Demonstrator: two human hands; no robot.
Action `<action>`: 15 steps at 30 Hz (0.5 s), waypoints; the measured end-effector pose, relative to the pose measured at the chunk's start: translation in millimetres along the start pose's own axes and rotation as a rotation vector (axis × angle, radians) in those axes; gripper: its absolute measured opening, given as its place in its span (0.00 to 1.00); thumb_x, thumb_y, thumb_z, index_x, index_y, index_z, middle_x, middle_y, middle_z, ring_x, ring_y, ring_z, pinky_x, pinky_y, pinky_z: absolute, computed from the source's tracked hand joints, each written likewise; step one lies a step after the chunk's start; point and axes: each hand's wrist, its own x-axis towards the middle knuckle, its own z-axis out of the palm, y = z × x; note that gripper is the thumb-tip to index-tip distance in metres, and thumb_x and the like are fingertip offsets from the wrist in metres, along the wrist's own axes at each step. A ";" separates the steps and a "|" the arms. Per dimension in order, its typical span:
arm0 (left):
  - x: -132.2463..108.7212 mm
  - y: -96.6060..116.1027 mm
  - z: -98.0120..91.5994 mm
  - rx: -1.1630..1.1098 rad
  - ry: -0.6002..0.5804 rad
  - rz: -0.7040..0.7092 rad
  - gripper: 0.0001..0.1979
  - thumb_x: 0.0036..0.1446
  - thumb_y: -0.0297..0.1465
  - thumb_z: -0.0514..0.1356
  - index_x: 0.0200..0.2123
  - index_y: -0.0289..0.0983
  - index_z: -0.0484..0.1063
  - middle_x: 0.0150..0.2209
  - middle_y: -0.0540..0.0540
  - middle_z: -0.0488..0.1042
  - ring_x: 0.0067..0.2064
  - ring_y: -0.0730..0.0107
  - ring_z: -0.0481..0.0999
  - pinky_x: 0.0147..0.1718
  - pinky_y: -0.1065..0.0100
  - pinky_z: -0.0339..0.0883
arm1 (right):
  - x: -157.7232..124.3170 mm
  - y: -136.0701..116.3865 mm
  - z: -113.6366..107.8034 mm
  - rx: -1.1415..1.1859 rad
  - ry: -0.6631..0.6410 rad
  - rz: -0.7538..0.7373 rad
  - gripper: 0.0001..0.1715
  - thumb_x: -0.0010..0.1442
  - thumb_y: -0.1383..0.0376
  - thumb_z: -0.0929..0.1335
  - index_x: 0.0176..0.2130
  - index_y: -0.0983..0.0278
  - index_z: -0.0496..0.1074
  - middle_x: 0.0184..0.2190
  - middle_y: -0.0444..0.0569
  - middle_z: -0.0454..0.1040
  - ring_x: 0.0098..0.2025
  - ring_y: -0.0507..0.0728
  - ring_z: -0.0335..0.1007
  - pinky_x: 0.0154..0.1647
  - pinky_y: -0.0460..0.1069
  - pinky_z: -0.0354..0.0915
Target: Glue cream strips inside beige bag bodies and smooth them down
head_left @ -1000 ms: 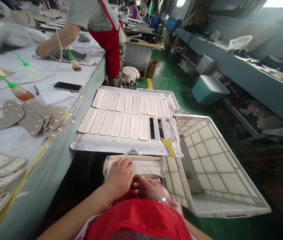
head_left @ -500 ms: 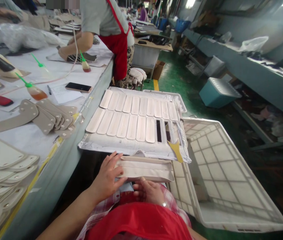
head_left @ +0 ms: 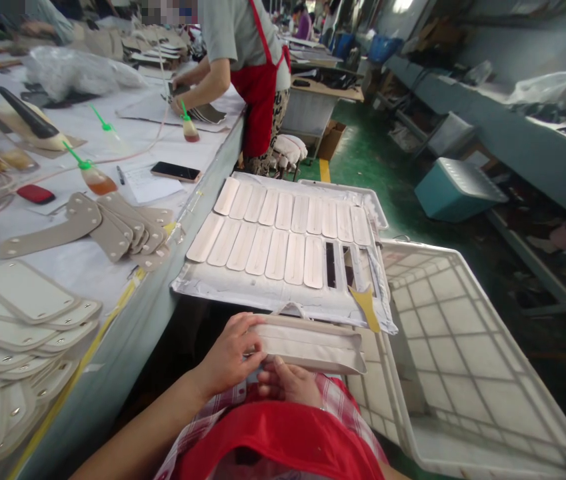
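Note:
In front of my red apron is a long beige leather-like piece (head_left: 313,341) with turned-up edges. My left hand (head_left: 239,348) has its fingers closed on the left end of this piece. Along its lower edge, near that same end, my right hand (head_left: 287,383) grips with the thumb on top and the fingers curled below. Just beyond lies a white-covered board (head_left: 247,287) carrying two rows of pale oblong pieces (head_left: 275,253). A yellow forked piece (head_left: 365,308) rests on the board's near right corner.
White crates (head_left: 443,320) stand at the right. On the left table are stacked panels (head_left: 27,293), beige straps (head_left: 113,230), a phone (head_left: 176,171) and glue bottles (head_left: 95,179). A co-worker in a red apron (head_left: 261,93) stands at that table. A teal bin (head_left: 455,193) sits farther right.
My view has shifted slightly left, so the scene sits farther right. My right hand has moved left along the beige piece, closer to my left hand, whose fingers have closed in more.

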 end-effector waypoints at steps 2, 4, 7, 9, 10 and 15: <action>-0.2 -0.4 -0.7 -0.011 -0.001 0.008 0.03 0.51 0.25 0.57 0.28 0.38 0.69 0.51 0.47 0.63 0.56 0.59 0.56 0.56 0.56 0.52 | 1.5 1.6 6.4 0.039 -0.024 0.011 0.28 0.40 0.48 0.73 0.30 0.69 0.71 0.23 0.48 0.74 0.21 0.52 0.70 0.26 0.47 0.66; -0.6 -0.5 -2.3 -0.023 -0.010 0.018 0.03 0.51 0.25 0.57 0.28 0.38 0.69 0.51 0.47 0.63 0.55 0.59 0.56 0.56 0.56 0.52 | 3.2 3.1 11.9 0.053 -0.042 0.015 0.28 0.39 0.49 0.73 0.30 0.70 0.71 0.23 0.48 0.74 0.21 0.52 0.70 0.25 0.47 0.66; -1.7 -1.0 -6.1 -0.043 -0.030 0.026 0.05 0.50 0.23 0.55 0.30 0.38 0.68 0.51 0.46 0.63 0.55 0.60 0.57 0.56 0.56 0.52 | 5.2 4.8 18.7 0.025 -0.054 0.028 0.26 0.41 0.49 0.73 0.30 0.70 0.71 0.22 0.48 0.74 0.20 0.52 0.70 0.26 0.47 0.66; -2.1 -2.0 -9.3 -0.059 -0.040 0.025 0.08 0.48 0.21 0.55 0.33 0.38 0.66 0.51 0.46 0.63 0.55 0.61 0.57 0.56 0.56 0.53 | 6.3 5.5 23.2 -0.008 -0.072 0.029 0.25 0.41 0.50 0.73 0.29 0.69 0.71 0.22 0.48 0.74 0.20 0.52 0.70 0.25 0.47 0.65; -2.0 -2.7 -11.0 -0.068 -0.046 0.026 0.10 0.47 0.20 0.55 0.34 0.38 0.65 0.51 0.45 0.64 0.55 0.61 0.57 0.56 0.57 0.53 | 7.1 5.9 25.7 -0.022 -0.085 0.024 0.25 0.40 0.50 0.73 0.29 0.68 0.71 0.22 0.48 0.74 0.20 0.52 0.70 0.25 0.47 0.65; -0.3 -4.1 -15.7 -0.075 -0.090 0.039 0.15 0.47 0.19 0.52 0.39 0.39 0.62 0.52 0.45 0.63 0.56 0.63 0.57 0.57 0.57 0.52 | 14.2 6.4 38.3 -0.045 -0.103 0.040 0.28 0.45 0.46 0.70 0.29 0.69 0.71 0.21 0.50 0.74 0.22 0.55 0.71 0.26 0.49 0.66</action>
